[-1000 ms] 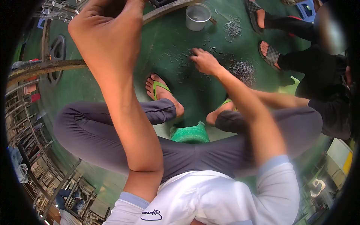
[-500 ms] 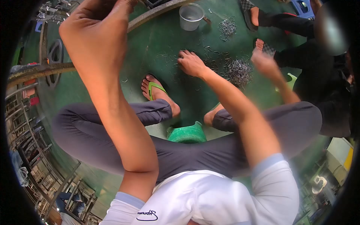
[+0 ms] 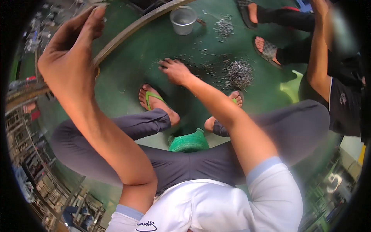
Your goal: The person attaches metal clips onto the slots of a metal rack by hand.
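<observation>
My left hand (image 3: pixel 73 54) is raised at the upper left, beside a curved bar. Its thumb and fingers pinch together at the tips, where a small pale bit shows that I cannot make out. My right hand (image 3: pixel 177 71) reaches down to the green floor, palm down, fingers slightly bent and apart. Small thin metal pieces (image 3: pixel 193 67) lie scattered to the right of it. Farther right is a dense pile of metal pieces (image 3: pixel 239 74), and a smaller heap (image 3: pixel 224 27) lies behind. What is under my right palm is hidden.
A clear plastic tub (image 3: pixel 183 21) stands at the back. The curved bar (image 3: pixel 131 29) crosses the upper left. Beneath me is a green stool (image 3: pixel 188 141). A co-worker's forearm (image 3: pixel 320 54) and sandalled feet (image 3: pixel 266 50) are at the right, near a lime-green plastic piece (image 3: pixel 291 87).
The view has shifted slightly. My left hand has come left and lower, showing its fingertips. My right hand has slid left. The co-worker's hand has risen from beside the pile to the top right.
</observation>
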{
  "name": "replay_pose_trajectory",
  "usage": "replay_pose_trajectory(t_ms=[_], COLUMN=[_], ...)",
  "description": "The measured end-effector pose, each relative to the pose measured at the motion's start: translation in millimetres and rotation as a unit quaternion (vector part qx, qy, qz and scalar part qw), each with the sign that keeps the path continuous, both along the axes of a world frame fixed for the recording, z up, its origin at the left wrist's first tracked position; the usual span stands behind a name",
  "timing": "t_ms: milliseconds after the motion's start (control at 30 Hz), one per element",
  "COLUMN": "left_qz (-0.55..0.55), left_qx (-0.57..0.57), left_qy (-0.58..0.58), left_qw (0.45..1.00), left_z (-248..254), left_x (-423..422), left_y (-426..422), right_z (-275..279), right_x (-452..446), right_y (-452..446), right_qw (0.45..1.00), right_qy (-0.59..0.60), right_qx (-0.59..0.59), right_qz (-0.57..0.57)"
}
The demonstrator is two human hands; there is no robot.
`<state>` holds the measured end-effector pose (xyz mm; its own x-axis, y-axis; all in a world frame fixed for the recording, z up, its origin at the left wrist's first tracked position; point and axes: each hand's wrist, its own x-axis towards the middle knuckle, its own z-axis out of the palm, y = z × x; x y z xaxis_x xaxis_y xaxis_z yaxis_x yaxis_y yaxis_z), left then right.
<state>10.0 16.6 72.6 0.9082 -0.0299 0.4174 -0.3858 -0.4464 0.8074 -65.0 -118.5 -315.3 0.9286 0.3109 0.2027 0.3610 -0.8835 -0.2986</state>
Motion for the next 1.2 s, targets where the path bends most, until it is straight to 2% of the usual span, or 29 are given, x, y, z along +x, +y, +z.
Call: replay_pose_trajectory(t_ms=[67, 133, 267, 400, 500, 633, 733, 767, 900, 1033, 1133, 1200], left_qz=[-0.012, -0.017, -0.017, -0.032, -0.049, -0.074, -0.082, -0.085, -0.082, -0.069, -0.027, 0.002], left_qx=[-0.01, -0.014, -0.024, -0.017, -0.033, -0.061, -0.076, -0.081, -0.111, -0.101, -0.079, -0.051], left_qy=[-0.005, 0.001, 0.028, 0.047, 0.055, 0.046, 0.061, 0.071, 0.055, 0.03, 0.017, 0.025], left_qw=[1.0, 1.0, 0.999, 0.998, 0.997, 0.994, 0.992, 0.991, 0.989, 0.992, 0.996, 0.998], left_z=[-1, 2, 4, 8, 16, 10, 12, 11, 1, -3, 4, 7], left_x=[-2, -7, -2, -2, -8, -5, 0, 2, -2, -4, -4, -10], left_y=[-5, -12, -14, -19, -37, -59, -66, -68, -66, -65, -73, -77], right_z=[1, 15, 12, 23, 30, 33, 28, 28, 9, 15, 14, 19], right_x=[0, 1, -18, -41, -66, -108, -133, -140, -143, -138, -136, -139], right_y=[2, -1, -14, -37, -49, -45, -29, -22, 0, -1, -2, 0], right_qw=[0.999, 0.992, 0.993, 0.99, 0.976, 0.929, 0.88, 0.863, 0.855, 0.87, 0.865, 0.825], right_qy=[0.032, 0.115, 0.044, 0.058, 0.071, 0.173, 0.188, 0.191, 0.143, 0.142, 0.068, 0.078], right_qx=[-0.004, -0.037, -0.014, -0.002, -0.006, 0.025, -0.003, 0.022, 0.002, 0.125, 0.118, 0.13], right_qz=[-0.006, -0.019, -0.107, -0.131, -0.205, -0.326, -0.436, -0.467, -0.498, -0.455, -0.483, -0.545])
